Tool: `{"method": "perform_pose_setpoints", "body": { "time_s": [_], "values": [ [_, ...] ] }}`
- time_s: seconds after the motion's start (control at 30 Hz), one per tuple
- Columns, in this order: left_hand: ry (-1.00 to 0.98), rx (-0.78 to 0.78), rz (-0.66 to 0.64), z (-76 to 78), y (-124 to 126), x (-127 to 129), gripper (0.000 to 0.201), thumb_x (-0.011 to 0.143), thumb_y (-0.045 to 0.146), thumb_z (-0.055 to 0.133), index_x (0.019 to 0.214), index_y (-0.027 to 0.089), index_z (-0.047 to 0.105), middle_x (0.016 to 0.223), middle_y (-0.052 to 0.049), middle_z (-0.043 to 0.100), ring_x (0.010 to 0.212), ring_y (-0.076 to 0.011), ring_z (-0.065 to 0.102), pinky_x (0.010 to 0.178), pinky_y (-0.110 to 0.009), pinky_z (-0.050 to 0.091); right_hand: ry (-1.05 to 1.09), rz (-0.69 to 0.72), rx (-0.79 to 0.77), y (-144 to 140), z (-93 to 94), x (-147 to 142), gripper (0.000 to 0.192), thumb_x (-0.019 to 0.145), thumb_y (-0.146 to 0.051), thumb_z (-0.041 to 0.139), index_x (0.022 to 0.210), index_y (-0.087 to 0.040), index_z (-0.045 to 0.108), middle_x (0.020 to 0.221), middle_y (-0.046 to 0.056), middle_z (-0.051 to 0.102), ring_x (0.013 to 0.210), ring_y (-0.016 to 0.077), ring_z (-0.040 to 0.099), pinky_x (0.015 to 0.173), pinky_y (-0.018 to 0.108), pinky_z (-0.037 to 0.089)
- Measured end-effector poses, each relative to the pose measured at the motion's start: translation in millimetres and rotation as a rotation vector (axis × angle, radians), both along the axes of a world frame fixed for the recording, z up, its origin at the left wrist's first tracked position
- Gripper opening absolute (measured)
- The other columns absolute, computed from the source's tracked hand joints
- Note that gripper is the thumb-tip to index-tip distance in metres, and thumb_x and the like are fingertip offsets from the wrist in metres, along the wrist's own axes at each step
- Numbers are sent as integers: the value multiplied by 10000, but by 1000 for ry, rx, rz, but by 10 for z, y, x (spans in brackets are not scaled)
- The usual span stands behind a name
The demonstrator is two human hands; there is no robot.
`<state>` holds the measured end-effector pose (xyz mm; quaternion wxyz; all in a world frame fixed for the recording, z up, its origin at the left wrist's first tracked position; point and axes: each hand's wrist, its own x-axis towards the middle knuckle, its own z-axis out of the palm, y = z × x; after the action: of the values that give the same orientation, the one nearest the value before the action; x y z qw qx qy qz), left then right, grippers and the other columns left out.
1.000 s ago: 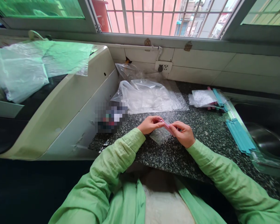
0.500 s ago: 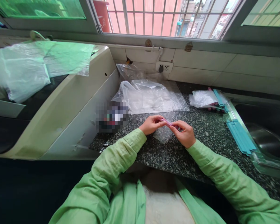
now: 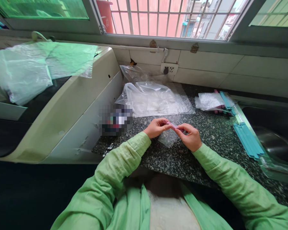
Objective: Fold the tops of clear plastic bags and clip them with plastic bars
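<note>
My left hand (image 3: 155, 127) and my right hand (image 3: 190, 136) meet over the dark speckled counter (image 3: 180, 159). Both pinch a thin pink strip (image 3: 172, 125) between their fingertips. A small clear plastic bag (image 3: 167, 138) hangs from the strip and rests on the counter between my hands. Both arms wear light green sleeves.
A pile of clear plastic bags (image 3: 153, 98) lies behind my hands. Teal strips (image 3: 247, 140) lie on the right beside a steel sink (image 3: 276, 143), with more bagged strips (image 3: 214, 101) farther back. A white appliance (image 3: 62, 99) stands on the left. A blurred patch (image 3: 115, 119) sits beside it.
Nothing but a slight shift: my hands and the pink strip have barely moved, the strip lying a little flatter between my fingers.
</note>
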<state>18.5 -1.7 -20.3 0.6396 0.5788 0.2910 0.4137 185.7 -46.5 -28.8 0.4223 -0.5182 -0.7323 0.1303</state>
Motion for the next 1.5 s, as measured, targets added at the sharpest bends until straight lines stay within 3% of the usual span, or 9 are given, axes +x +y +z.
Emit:
{"method": "perform_pose_setpoints", "body": {
  "time_s": [0.6,0.9,1.5],
  "values": [
    [40,33,34,3,-11,-4,383,554,454,683,597,95,556,543,40,446,535,-48,369,525,-212,287,21,4,-8,5,9,-5,172,745,-348,562,710,-187,610,647,25,597,579,122,518,569,259,430],
    [20,29,68,37,-20,-10,370,568,442,680,612,97,554,551,38,450,538,-50,365,531,-211,290,28,-1,-93,10,74,28,195,743,-362,557,714,-174,602,641,24,594,580,119,522,559,249,421],
    [110,82,89,-36,12,-14,399,584,487,645,658,101,577,569,28,452,551,-59,372,531,-212,302,-31,44,-1,33,74,84,173,766,-334,540,719,-174,589,650,21,580,588,121,511,566,256,415]
  ]
}}
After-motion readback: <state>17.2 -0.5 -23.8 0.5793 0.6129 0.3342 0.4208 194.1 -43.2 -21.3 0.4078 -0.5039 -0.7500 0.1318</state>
